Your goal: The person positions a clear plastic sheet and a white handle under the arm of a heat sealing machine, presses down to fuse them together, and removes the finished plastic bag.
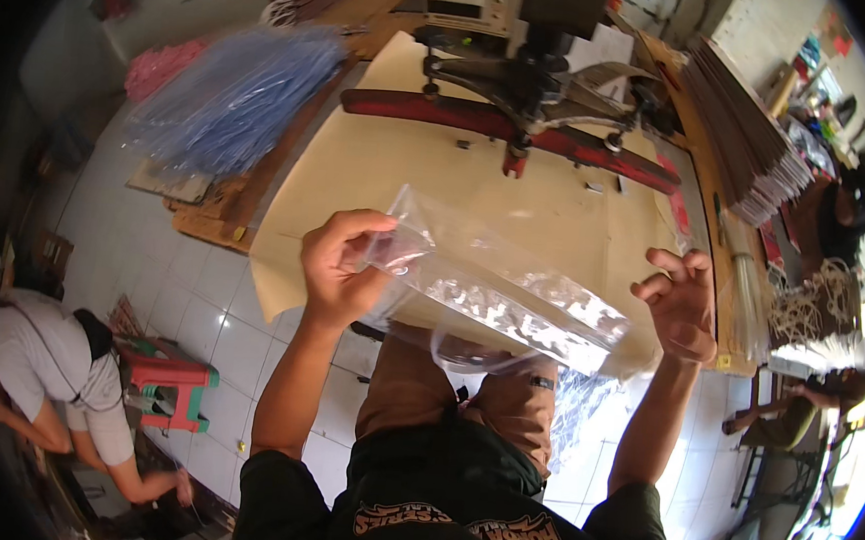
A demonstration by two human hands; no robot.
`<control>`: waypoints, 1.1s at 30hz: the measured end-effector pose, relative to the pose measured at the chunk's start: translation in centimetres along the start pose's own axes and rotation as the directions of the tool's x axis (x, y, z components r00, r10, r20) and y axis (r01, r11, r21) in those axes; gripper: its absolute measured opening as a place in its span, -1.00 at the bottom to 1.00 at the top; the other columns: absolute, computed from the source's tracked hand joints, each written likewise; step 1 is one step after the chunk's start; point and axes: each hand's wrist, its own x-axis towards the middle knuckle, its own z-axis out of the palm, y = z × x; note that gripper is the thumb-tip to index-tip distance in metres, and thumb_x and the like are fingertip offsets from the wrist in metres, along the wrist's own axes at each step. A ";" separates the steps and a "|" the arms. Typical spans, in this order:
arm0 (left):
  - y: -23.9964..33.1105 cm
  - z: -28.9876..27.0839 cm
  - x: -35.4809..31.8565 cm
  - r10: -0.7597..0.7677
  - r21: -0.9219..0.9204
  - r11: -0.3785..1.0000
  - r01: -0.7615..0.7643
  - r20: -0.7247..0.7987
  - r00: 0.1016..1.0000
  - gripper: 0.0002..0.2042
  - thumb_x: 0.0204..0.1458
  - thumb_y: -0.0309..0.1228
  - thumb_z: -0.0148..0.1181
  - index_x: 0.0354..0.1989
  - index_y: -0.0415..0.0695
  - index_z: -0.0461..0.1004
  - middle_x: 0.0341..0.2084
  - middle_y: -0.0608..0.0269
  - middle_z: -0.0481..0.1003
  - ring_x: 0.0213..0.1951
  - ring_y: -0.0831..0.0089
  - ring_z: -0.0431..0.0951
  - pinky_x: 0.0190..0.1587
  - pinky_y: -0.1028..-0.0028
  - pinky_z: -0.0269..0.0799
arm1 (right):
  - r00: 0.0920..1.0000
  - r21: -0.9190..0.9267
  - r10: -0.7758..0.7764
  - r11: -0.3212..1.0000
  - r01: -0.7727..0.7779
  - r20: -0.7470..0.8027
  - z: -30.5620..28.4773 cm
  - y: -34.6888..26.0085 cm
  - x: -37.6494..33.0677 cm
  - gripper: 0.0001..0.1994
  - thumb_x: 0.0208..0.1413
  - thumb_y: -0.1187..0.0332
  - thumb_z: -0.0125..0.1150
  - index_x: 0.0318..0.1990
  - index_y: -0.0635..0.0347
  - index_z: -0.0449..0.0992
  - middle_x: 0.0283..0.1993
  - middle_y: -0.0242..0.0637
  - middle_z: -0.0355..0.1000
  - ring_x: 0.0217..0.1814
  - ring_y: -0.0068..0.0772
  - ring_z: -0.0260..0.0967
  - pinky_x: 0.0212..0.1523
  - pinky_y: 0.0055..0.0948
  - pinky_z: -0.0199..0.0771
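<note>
My left hand (340, 269) pinches one end of a clear plastic bag (511, 301), thumb and fingers closed on its corner. Shiny and see-through, the bag stretches to the right across the front of the tan-covered worktable (334, 178). A clear curved loop or fold hangs from its lower side above my lap. Off the bag's right end, my right hand (679, 302) is raised with fingers bent and apart, and I see nothing in it. Beyond the bag stands a machine with a long red bar (433, 113) held level above the table.
A heap of bluish clear plastic sheets (239, 96) lies at the left, beside pink material (164, 69). Stacked flat panels (748, 132) stand at the right. On the left floor, a person (54, 374) bends near a red and green stool (169, 387). Another person sits far right.
</note>
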 end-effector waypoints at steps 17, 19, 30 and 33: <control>5.3 5.2 2.7 -0.271 -0.078 0.948 0.308 0.313 0.910 -0.40 0.00 -0.73 0.24 0.27 -0.24 0.24 -0.39 0.16 0.61 -0.25 0.50 0.64 -0.11 0.51 0.55 | 0.892 -0.887 0.137 0.249 0.389 0.430 12.8 -0.8 10.0 -0.66 -0.13 0.56 0.37 -0.11 0.15 0.65 -0.33 -0.26 0.45 -0.37 -0.34 0.44 -0.41 -0.39 0.43; 5.4 5.6 2.7 -0.295 -0.142 0.928 0.345 0.286 0.912 -0.41 0.00 -0.73 0.23 0.26 -0.23 0.25 -0.37 0.11 0.64 -0.21 0.49 0.64 -0.09 0.49 0.54 | 0.857 -0.862 0.167 0.244 0.444 0.488 12.9 -0.4 10.8 -0.65 -0.14 0.55 0.38 -0.11 0.13 0.66 -0.35 -0.29 0.45 -0.38 -0.32 0.44 -0.41 -0.36 0.43; 6.4 5.3 3.8 -0.493 -0.284 0.764 0.579 0.322 0.808 -0.44 -0.04 -0.65 0.34 0.20 -0.29 0.34 -0.34 0.02 0.65 -0.20 0.45 0.65 -0.11 0.54 0.52 | 0.851 -0.821 0.104 0.344 0.455 0.515 12.3 0.0 12.3 -0.75 -0.13 0.54 0.41 -0.22 0.16 0.65 -0.39 -0.32 0.46 -0.31 -0.27 0.46 -0.37 -0.31 0.44; 5.8 4.8 3.4 -0.445 -0.265 0.808 0.526 0.312 0.840 -0.46 -0.04 -0.64 0.36 0.17 -0.31 0.36 -0.35 0.04 0.65 -0.23 0.46 0.66 -0.13 0.54 0.53 | 0.818 -0.810 0.176 0.358 0.464 0.547 11.8 -0.7 13.1 -0.84 -0.04 0.48 0.33 -0.26 0.10 0.58 -0.39 -0.32 0.40 -0.34 -0.20 0.44 -0.39 -0.25 0.42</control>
